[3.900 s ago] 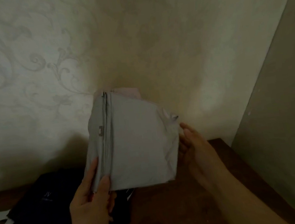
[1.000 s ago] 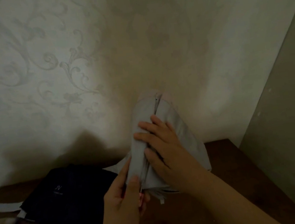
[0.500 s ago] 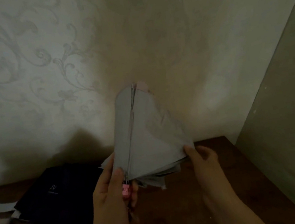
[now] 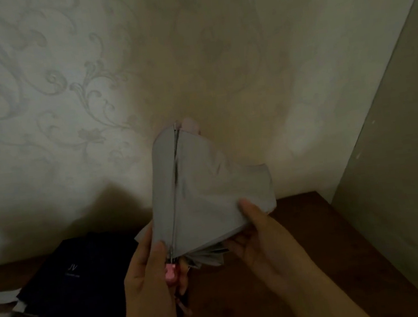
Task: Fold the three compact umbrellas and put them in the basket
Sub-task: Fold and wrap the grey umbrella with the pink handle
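A pale grey fabric compact umbrella (image 4: 207,192) with a thin metal rib running up its middle is held upright at the centre of the view, above a dark brown wooden bench (image 4: 304,238). Its rounded top points toward twelve o'clock, where a small pinkish tip shows, and its loose pleats hang at the lower edge.

The left hand (image 4: 149,279) grips the umbrella's lower end from seven o'clock — its fingers (image 4: 158,248) are curled round the fabric at the foot of the rib, with a small pink piece showing just below the thumb. The right hand (image 4: 263,244) holds the canopy's flap from four o'clock, thumb on the front of the cloth and the remaining fingers under the pleats, so the fabric is pinched between them.

At eight o'clock a dark navy fabric umbrella (image 4: 74,275) with small pale lettering lies on the bench, partly behind the left hand. Pale grey strips (image 4: 1,297) lie beside it at nine o'clock, too dim to identify. Scroll-patterned cream wallpaper (image 4: 76,95) fills the background, and a plain greyish panel (image 4: 402,174) stands at three o'clock.
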Demonstrator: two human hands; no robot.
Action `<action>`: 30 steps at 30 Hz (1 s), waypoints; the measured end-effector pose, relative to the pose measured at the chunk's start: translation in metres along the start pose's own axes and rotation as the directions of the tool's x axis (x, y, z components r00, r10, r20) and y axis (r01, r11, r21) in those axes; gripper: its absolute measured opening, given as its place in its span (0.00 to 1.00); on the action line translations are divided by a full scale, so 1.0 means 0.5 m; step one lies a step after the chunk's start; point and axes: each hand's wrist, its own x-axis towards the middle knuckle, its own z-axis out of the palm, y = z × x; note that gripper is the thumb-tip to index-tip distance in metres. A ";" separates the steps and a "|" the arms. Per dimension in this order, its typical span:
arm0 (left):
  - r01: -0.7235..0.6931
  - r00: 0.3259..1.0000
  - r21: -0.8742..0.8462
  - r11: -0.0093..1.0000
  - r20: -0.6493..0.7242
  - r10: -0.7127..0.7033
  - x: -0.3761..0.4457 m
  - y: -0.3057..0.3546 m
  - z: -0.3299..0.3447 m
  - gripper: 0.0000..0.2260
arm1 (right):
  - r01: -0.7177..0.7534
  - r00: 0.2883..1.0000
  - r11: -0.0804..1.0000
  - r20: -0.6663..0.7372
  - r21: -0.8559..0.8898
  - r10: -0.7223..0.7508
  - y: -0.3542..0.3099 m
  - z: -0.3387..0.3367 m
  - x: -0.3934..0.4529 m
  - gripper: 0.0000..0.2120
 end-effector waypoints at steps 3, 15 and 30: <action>-0.002 1.000 -0.023 1.000 -0.014 0.002 -0.002 0.003 0.007 0.13 | 0.166 0.983 0.984 -0.091 0.065 -0.159 0.016 0.012 -0.005 0.10; 0.284 0.959 -0.219 0.933 0.088 -0.271 0.016 0.000 -0.003 0.10 | 0.066 0.969 0.998 -0.239 -0.011 -0.067 0.035 -0.056 0.025 0.09; 0.325 0.944 -0.286 0.901 0.148 -0.294 0.022 0.027 -0.012 0.12 | -0.217 0.901 0.972 -0.363 0.093 0.236 0.036 -0.087 0.023 0.17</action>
